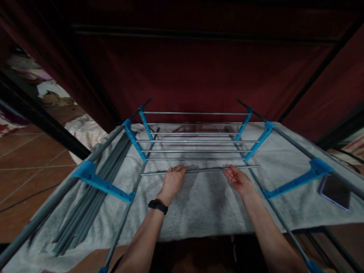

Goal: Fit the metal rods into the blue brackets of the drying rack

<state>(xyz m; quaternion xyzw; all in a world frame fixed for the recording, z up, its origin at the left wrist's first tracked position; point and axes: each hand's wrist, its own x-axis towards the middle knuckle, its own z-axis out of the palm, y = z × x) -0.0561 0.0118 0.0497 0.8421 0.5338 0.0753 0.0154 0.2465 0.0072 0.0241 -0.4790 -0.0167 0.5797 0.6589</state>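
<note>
Metal rod (pixel 204 170) crosswise over grey towel (pixel 199 206), before rack (pixel 196 141); left hand (pixel 171 182) fingers clenched over it, right hand (pixel 239 180) fingers released, tips touching.

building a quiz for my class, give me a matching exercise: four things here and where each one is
1 left hand
2 right hand
3 phone
4 loose rods

a far right on the towel
b bundled at the towel's left
c front rod, left part
d front rod, right part

Pairs: 1-c, 2-d, 3-a, 4-b
</note>
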